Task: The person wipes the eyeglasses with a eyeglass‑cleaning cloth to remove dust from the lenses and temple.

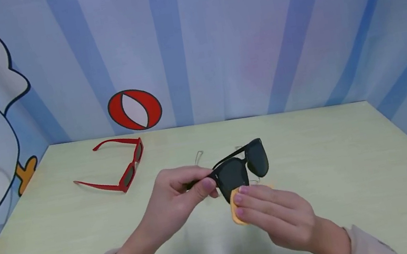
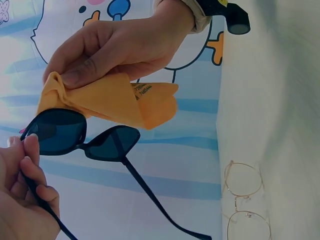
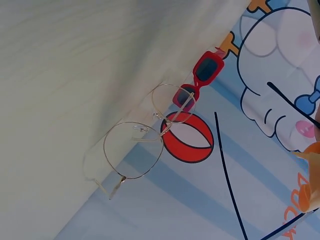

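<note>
My left hand [image 1: 171, 200] grips black sunglasses [image 1: 232, 175] near one hinge, thumb in front and fingers behind, holding them above the table. An orange cloth [image 1: 235, 211] is pinched in my right hand [image 1: 278, 213], at the lower edge of the lens nearer the left hand. From the left wrist, the cloth [image 2: 110, 97] looks folded, with small dark print on its loose end, and it meets the edge of one dark lens [image 2: 62, 131]. The other temple [image 2: 155, 202] stands unfolded. Only a bit of the cloth [image 3: 311, 192] shows in the right wrist view.
Red sunglasses [image 1: 128, 175] lie with temples unfolded at the table's back left. Thin gold wire-rimmed glasses [image 3: 165, 131] rest on the table behind the hands, mostly hidden in the head view. A printed cartoon backdrop [image 1: 210, 45] rises behind the pale table [image 1: 332, 146].
</note>
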Demonstrator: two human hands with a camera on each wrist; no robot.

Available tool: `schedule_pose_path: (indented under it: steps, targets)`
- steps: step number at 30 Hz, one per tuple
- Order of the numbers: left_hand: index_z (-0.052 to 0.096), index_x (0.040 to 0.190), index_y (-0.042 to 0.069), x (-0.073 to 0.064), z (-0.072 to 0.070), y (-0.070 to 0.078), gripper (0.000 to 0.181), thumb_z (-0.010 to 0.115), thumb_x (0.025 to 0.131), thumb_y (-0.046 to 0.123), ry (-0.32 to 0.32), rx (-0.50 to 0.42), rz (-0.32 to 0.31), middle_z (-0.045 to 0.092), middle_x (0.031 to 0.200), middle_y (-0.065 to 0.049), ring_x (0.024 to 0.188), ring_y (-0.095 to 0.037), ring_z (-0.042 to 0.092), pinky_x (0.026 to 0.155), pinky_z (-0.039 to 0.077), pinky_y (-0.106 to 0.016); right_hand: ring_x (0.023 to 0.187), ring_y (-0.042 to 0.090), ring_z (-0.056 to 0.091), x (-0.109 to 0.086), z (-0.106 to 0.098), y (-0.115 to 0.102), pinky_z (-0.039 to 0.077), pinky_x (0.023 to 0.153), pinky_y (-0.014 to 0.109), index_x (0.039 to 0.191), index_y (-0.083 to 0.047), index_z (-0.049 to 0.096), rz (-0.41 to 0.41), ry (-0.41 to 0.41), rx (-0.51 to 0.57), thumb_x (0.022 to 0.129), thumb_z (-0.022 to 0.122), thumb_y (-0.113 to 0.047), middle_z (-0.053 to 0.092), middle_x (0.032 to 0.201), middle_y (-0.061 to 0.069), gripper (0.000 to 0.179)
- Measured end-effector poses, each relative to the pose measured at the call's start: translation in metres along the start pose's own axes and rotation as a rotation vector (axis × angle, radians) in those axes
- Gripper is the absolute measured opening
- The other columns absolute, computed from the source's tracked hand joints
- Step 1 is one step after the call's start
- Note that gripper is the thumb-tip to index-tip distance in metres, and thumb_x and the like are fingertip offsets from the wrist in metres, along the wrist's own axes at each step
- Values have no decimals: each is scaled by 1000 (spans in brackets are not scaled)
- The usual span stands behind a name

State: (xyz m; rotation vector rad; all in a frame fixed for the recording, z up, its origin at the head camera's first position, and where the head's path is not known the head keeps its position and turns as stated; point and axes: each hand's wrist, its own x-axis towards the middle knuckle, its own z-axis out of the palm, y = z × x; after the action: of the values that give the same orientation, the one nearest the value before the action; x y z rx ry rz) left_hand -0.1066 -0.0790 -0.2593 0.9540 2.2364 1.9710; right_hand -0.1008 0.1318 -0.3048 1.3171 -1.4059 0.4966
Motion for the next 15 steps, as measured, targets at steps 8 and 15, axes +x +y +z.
schedule_pose_path:
  steps: [8,15]
  targets:
    - [69,96,-4,0,0,1,13,61,88,3,-17,25,75,65,77,-7,73,-20,58,61,51,-28,90,25,68,18,1,1,54,77,30,99,5,69,32,12,7,88,63,-7,69,97,17,17]
    - [70,91,-1,-1,3,1,9,62,87,2,-90,48,189,64,76,-3,69,-15,58,60,52,-29,77,29,69,36,3,4,55,72,31,92,5,68,-4,70,-9,88,62,-6,69,89,19,14]
